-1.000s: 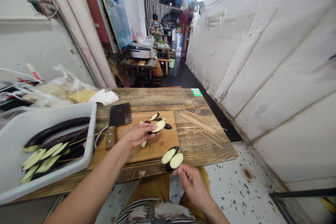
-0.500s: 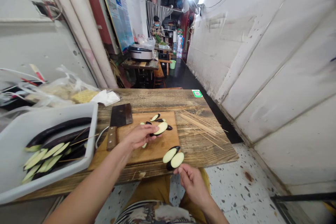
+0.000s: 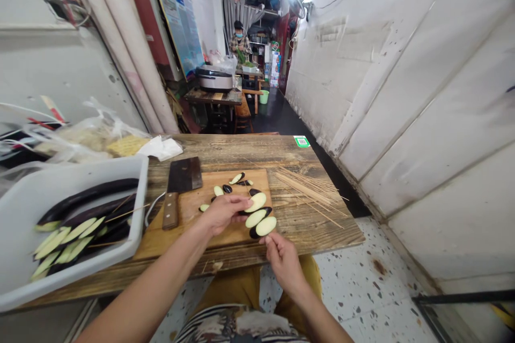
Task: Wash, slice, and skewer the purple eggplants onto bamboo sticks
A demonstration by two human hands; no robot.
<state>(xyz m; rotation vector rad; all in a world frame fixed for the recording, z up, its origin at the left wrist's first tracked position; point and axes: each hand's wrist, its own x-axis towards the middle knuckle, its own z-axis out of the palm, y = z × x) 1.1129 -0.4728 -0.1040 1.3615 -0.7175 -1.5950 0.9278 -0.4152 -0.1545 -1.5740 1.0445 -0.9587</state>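
Between the fingers of my left hand [image 3: 223, 214] is a pale oval eggplant slice [image 3: 256, 202] with dark skin at its edge. My right hand [image 3: 282, 262] is closed near the lower end of a skewer, which is mostly hidden; two eggplant slices [image 3: 265, 226] sit on it just above the fingers. The left hand's slice is right by the upper one of these. Under my hands lies a wooden cutting board [image 3: 233, 236] with several smaller eggplant pieces [image 3: 237, 178]. A cleaver [image 3: 184, 176] rests at the board's left edge.
On the left stands a white plastic tub [image 3: 134, 236] with whole eggplants [image 3: 94, 196] and skewered slices [image 3: 66, 241]. Loose bamboo skewers [image 3: 308, 187] lie right of the board. Plastic bags [image 3: 88, 139] are behind the tub. A masked person [image 3: 240, 45] works at a far table.
My left hand has moved right with its slice, and my right hand has lifted the skewered slices slightly up and left. The two now meet above the board's right edge.
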